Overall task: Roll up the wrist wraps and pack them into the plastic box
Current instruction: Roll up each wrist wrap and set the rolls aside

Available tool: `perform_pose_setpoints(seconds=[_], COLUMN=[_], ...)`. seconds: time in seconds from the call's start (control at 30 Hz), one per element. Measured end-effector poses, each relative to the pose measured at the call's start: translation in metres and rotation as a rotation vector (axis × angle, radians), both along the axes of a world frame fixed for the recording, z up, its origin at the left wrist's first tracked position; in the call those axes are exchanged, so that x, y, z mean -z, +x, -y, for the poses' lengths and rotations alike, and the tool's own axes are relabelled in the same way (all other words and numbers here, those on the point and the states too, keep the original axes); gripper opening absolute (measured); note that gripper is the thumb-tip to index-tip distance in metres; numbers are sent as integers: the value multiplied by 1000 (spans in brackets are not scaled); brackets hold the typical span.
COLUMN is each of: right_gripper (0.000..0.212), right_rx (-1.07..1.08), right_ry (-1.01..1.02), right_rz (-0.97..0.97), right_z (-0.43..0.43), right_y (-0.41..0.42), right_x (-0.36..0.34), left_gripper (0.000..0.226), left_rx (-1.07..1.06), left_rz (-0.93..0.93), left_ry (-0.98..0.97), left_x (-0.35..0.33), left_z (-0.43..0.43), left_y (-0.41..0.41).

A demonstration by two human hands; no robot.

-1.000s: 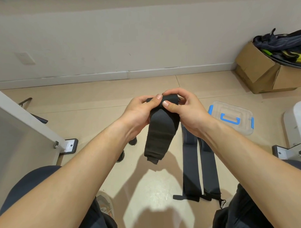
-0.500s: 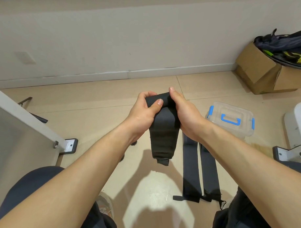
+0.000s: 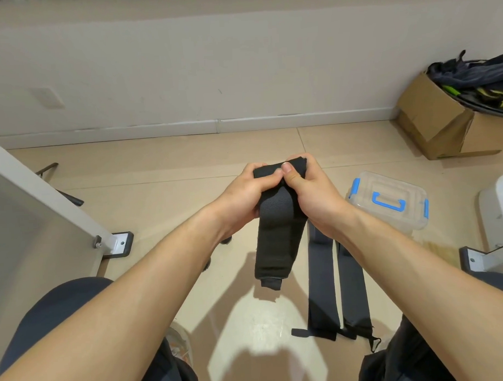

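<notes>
Rolling under way at frame centre. Gripped there, clear of the floor, a black stretchy fabric wrist wrap (image 3: 278,240), its upper end wound into a short thick roll and its loose tail hanging straight down toward the lower middle, ending in a small folded tab. Held at the roll's left end by the left hand (image 3: 243,195), fingers curled round the far side and thumb pressed on the near face. Held at the right end by the right hand (image 3: 311,195), thumb tip laid on top of the roll beside the left thumb, other fingers wrapped behind and mostly hidden. Probably kept up in the air to let the hanging tail pull the fabric taut and keep the turns tight.

Lying flat and unrolled on the tan tiled floor (image 3: 164,170), right of centre and partly under the right forearm, two more long dark wrist wraps (image 3: 322,287), side by side, likely laid straight for easy pick-up. Just right of the right hand, a clear plastic box with blue handle and latches (image 3: 393,189), lid on, seemingly within reach for packing. At the upper right, against the wall, a brown cardboard box (image 3: 430,118) of dark gear.
</notes>
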State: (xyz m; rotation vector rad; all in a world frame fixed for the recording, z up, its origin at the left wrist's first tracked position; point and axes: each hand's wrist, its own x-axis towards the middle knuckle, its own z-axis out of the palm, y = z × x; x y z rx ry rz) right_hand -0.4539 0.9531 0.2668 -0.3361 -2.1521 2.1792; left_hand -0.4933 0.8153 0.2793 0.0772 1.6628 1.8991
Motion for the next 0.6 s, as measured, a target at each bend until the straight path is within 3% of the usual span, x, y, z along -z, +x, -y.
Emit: perform_pose_setpoints(seconds=[0.17,0.43,0.5,0.6], right_gripper=[11,11,22,47], right_rx=[-40,-50,-37,-4], right_ry=[42,-46,-45,-91], right_rz=[-58,-28,-10,34], right_z=[2,5,6,7], right_y=[3,3,2,1], right_x=[2,2,4,3], left_gripper=[56,10,4,12], left_rx=[-59,-104,-94,-80], left_rz=[8,6,10,-30], left_ry=[-10,69,113,158], left_x=[-1,4,4,4], left_z=[-2,1,4,5], left_y=[3,-3,-5,-5])
